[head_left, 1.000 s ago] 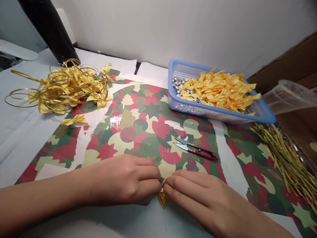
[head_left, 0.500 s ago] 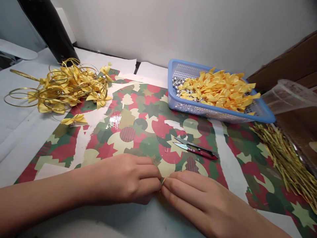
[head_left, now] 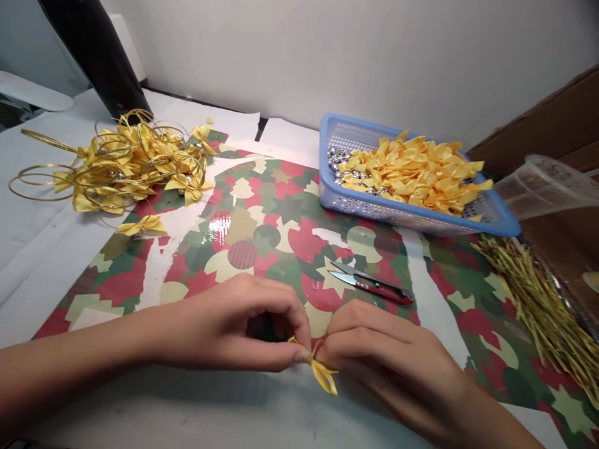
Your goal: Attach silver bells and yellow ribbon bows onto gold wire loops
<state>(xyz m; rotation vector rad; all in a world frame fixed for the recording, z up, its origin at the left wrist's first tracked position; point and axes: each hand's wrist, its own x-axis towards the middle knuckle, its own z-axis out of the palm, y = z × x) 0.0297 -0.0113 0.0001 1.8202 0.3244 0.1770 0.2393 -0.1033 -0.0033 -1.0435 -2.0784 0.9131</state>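
A small yellow ribbon bow (head_left: pixel 324 375) shows between my two hands, low in the middle of the view. My left hand (head_left: pixel 243 330) pinches it between thumb and forefinger, with a bit of yellow ribbon also showing behind the thumb. My right hand (head_left: pixel 388 355) is closed at the bow's right side, its fingertips curled together against a thin strand near the knot. What lies inside the right fingers is mostly hidden. Beyond my hands, thread snips (head_left: pixel 374 284) with red handles lie on the patterned paper.
A blue basket (head_left: pixel 397 215) at the back right holds yellow bows and silver bells. Finished bows on gold wire loops (head_left: pixel 135 165) are heaped at the left, by a black cylinder (head_left: pixel 100 59). Gold strands (head_left: pixel 543 312) lie at the right, near a clear plastic cup (head_left: pixel 547 184).
My hands have turned and lifted slightly, bringing the yellow bow into sight. The left hand's fingers have gone from a fist-like fold to a thumb-and-forefinger pinch.
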